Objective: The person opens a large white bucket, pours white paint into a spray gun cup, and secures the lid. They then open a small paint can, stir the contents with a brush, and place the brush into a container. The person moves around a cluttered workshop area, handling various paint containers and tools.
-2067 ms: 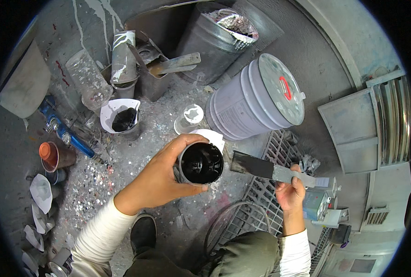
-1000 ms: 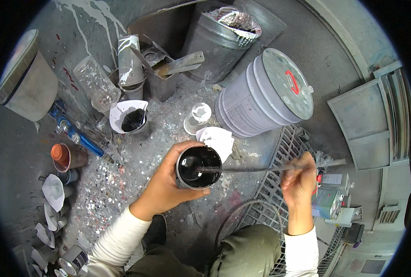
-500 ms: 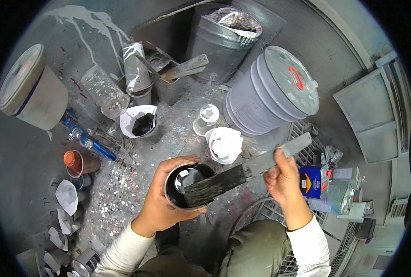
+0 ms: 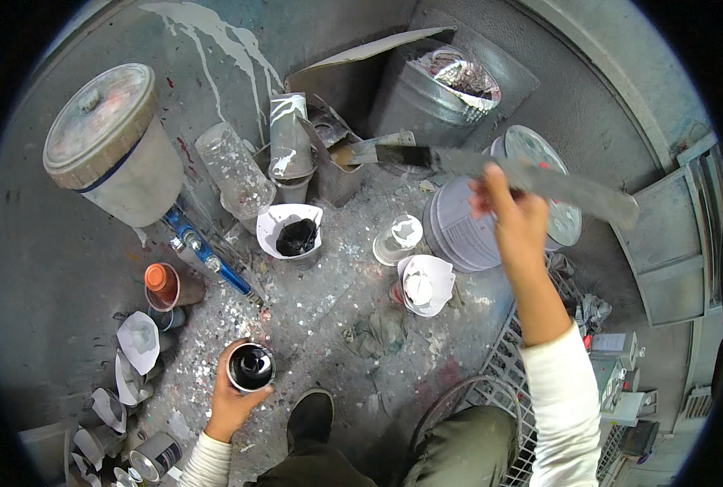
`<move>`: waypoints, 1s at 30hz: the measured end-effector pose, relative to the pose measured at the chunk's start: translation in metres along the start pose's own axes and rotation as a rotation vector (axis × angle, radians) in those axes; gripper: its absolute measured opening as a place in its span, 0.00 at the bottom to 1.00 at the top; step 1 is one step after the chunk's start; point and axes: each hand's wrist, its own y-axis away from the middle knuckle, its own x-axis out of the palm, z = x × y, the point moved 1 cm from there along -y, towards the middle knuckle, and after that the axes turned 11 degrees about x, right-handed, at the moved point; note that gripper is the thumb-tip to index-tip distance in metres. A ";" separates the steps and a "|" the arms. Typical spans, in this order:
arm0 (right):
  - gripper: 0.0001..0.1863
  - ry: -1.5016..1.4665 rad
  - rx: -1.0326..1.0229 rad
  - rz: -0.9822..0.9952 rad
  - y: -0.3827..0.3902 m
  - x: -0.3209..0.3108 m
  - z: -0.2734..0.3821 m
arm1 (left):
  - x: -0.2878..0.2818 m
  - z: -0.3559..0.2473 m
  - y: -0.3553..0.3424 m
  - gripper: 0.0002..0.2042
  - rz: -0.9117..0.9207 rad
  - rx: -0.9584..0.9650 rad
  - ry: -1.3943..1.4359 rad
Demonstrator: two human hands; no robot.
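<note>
At the lower left, my left hand [image 4: 228, 399] is wrapped round a cup of glossy black paint [image 4: 252, 367], held upright low over the spattered floor. My right hand [image 4: 517, 213] is raised at the upper right, gripping a flat grey paint stirring stick [image 4: 585, 191]. The stick's left end [image 4: 402, 156] is coated black and lies, in the picture, over another flat stick [image 4: 374, 148] resting in an open container [image 4: 334, 174]. Whether the two sticks touch, I cannot tell. Behind my right hand stands a large ribbed drum [image 4: 464, 229].
A cup with a paper filter and black residue [image 4: 296, 235] stands mid-floor, near a white-filled cup [image 4: 423, 290] and a clear cup [image 4: 395, 242]. At left are a lidded bucket [image 4: 134, 174], a blue spray gun [image 4: 207, 256] and an orange cup [image 4: 167, 286]. A metal grate [image 4: 499, 357] lies right.
The stick has come out of the black paint and moved up and away in my right hand. My left hand has moved down and left with the cup.
</note>
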 end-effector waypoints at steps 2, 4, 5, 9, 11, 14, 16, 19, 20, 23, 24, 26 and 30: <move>0.16 0.107 -0.033 0.044 -0.034 0.043 -0.003 | -0.022 0.021 0.016 0.47 -0.119 -0.053 -0.008; 0.15 0.234 0.012 0.057 -0.061 0.082 -0.013 | -0.040 0.044 0.029 0.46 -0.187 -0.030 -0.024; 0.16 0.255 0.040 0.058 -0.071 0.102 -0.019 | -0.048 0.055 0.034 0.45 -0.227 -0.039 -0.036; 0.17 0.153 0.185 0.061 -0.084 0.130 -0.036 | -0.069 0.098 0.052 0.44 -0.387 -0.098 -0.048; 0.15 0.120 0.118 0.102 -0.082 0.130 -0.039 | -0.076 0.111 0.059 0.43 -0.440 -0.032 -0.183; 0.17 0.092 0.103 0.203 -0.069 0.117 -0.042 | -0.084 0.125 0.057 0.42 -0.565 -0.059 -0.127; 0.19 0.056 0.111 0.254 -0.047 0.101 -0.049 | -0.090 0.128 0.051 0.43 -0.550 -0.039 -0.217; 0.20 0.055 0.197 0.391 0.020 0.058 -0.063 | -0.097 0.129 0.043 0.42 -0.592 -0.017 -0.047; 0.18 0.160 0.172 0.356 0.046 0.048 -0.073 | -0.099 0.128 0.041 0.42 -0.589 -0.021 -0.141; 0.11 0.530 0.385 0.582 0.106 -0.013 -0.087 | -0.099 0.126 0.031 0.41 -0.620 -0.015 -0.211; 0.12 0.523 0.423 0.591 0.123 -0.028 -0.093 | -0.100 0.125 0.027 0.41 -0.597 0.017 -0.249; 0.15 0.461 0.539 0.559 0.152 -0.060 -0.099 | -0.099 0.123 0.020 0.40 -0.634 -0.011 -0.150; 0.21 0.213 0.780 0.507 0.193 -0.108 -0.095 | -0.101 0.115 0.011 0.40 -0.638 -0.080 -0.142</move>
